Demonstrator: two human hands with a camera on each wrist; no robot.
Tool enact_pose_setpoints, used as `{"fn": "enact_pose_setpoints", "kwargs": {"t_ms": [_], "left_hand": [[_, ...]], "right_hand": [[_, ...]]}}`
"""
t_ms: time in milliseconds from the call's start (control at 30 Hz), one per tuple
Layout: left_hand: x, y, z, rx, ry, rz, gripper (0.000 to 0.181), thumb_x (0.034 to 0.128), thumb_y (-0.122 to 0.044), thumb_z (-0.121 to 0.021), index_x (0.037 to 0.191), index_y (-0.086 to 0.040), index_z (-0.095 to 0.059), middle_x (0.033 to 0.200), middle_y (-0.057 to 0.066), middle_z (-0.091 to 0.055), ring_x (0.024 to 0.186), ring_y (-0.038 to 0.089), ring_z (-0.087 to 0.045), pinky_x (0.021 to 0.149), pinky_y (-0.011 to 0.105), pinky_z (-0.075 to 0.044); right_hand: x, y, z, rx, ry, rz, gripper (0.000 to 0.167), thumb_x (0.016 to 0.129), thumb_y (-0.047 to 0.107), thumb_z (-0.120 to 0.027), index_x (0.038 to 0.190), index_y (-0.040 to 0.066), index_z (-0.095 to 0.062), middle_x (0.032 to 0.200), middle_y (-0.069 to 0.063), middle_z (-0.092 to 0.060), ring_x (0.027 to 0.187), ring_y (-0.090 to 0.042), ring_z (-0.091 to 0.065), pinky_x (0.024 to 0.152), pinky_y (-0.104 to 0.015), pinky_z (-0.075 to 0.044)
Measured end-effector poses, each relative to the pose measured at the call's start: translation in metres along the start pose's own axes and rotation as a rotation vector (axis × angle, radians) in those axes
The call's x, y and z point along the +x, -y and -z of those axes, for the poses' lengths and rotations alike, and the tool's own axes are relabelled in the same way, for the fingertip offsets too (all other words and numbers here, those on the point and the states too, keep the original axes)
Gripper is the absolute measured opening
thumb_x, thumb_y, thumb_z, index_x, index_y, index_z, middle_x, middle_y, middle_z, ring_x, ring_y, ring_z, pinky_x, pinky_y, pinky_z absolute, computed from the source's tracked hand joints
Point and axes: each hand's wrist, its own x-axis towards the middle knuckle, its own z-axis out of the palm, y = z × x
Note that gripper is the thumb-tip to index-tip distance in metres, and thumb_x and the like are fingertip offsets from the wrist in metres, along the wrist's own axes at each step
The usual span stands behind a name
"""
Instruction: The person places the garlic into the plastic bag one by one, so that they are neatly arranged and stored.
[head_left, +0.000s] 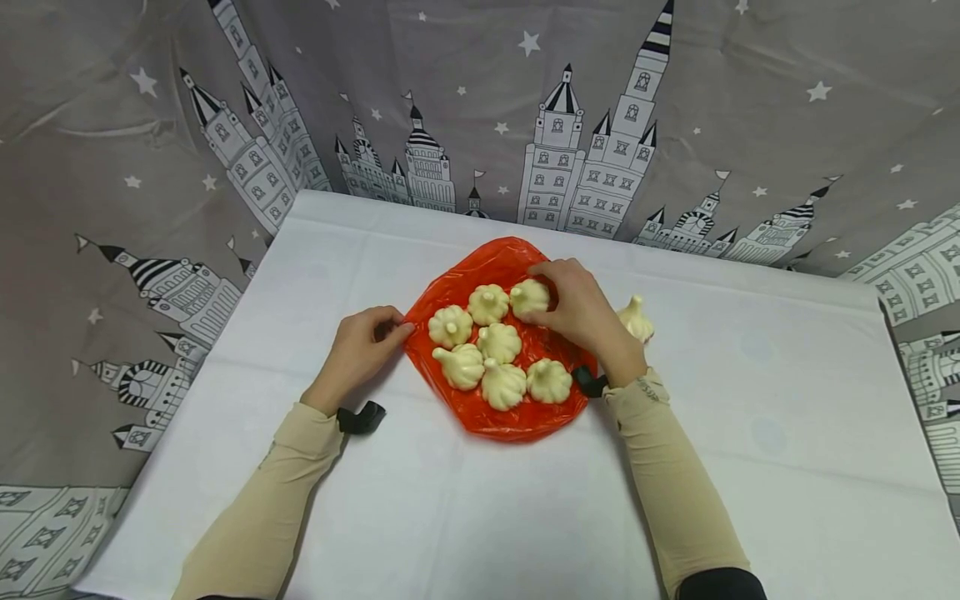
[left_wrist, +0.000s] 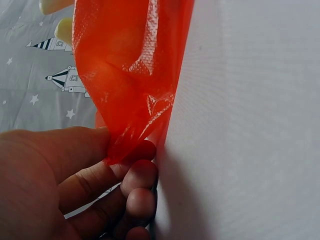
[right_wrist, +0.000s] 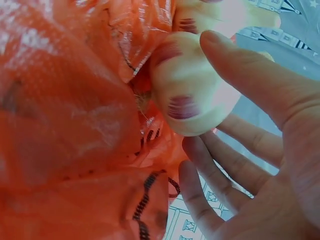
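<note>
Several pale garlic bulbs (head_left: 498,342) sit on a red plastic bag (head_left: 506,257) in the middle of the table. My left hand (head_left: 363,346) pinches the bag's left edge between thumb and fingers; the left wrist view shows the gathered red plastic (left_wrist: 127,135) there. At the bag's upper right, my right hand (head_left: 583,310) holds one garlic bulb (head_left: 529,297) with thumb and fingers on either side. In the right wrist view this bulb (right_wrist: 187,85) shows purple streaks and its root end faces the bag. The right palm hangs over the bag's right part.
Another garlic bulb (head_left: 637,318) lies on the white tablecloth (head_left: 750,400) just right of my right hand, partly hidden by it. A grey curtain (head_left: 465,50) with castles and stars hangs behind the table's back edge and left side.
</note>
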Motion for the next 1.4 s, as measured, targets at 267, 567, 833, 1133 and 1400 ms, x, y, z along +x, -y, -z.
{"fn": "enact_pose_setpoints", "kwargs": {"t_ms": [267,567,833,1133,1400], "left_hand": [[0.000,-0.001,0.000,0.000,0.000,0.000,0.012,0.1008,-0.019,-0.072,0.097,-0.007,-0.075,0.083,0.008,-0.065,0.077,0.023,-0.053,0.073,0.033,-0.041],[0.000,-0.002,0.001,-0.003,0.003,0.003,0.013,0.1012,-0.019,-0.072,0.097,-0.007,-0.075,0.083,0.009,-0.066,0.078,0.023,-0.053,0.074,0.033,-0.040],[0.000,-0.002,0.000,-0.004,0.007,0.014,0.014,0.1016,-0.021,-0.071,0.098,-0.008,-0.075,0.085,0.009,-0.066,0.079,0.023,-0.054,0.075,0.034,-0.041],[0.000,-0.001,0.001,-0.003,0.005,0.013,0.015,0.1017,-0.021,-0.071,0.099,-0.008,-0.075,0.085,0.009,-0.066,0.079,0.023,-0.053,0.074,0.033,-0.041],[0.000,-0.001,0.000,0.000,0.005,0.004,0.013,0.1016,-0.020,-0.071,0.098,-0.008,-0.075,0.083,0.009,-0.066,0.077,0.023,-0.053,0.073,0.032,-0.040]], "right_hand": [[-0.001,0.002,0.004,-0.002,0.038,0.031,0.057,0.085,0.021,-0.089,0.134,0.004,-0.066,0.129,-0.012,-0.068,0.122,-0.032,-0.055,0.109,-0.049,-0.043],[-0.001,0.002,0.002,-0.021,0.022,0.023,0.055,0.085,0.022,-0.090,0.131,0.004,-0.067,0.125,-0.013,-0.068,0.118,-0.032,-0.056,0.106,-0.048,-0.045],[-0.003,0.007,0.004,-0.068,-0.008,-0.033,0.058,0.085,0.033,-0.090,0.130,0.004,-0.067,0.123,-0.014,-0.068,0.116,-0.031,-0.054,0.104,-0.047,-0.045],[-0.013,0.008,0.018,-0.031,-0.043,-0.019,0.057,0.089,0.032,-0.086,0.135,0.004,-0.066,0.136,-0.015,-0.066,0.130,-0.034,-0.053,0.113,-0.052,-0.041],[-0.030,0.009,0.034,-0.002,-0.153,0.013,0.050,0.092,0.029,-0.083,0.133,0.006,-0.068,0.131,-0.017,-0.068,0.124,-0.034,-0.056,0.106,-0.056,-0.042]]}}
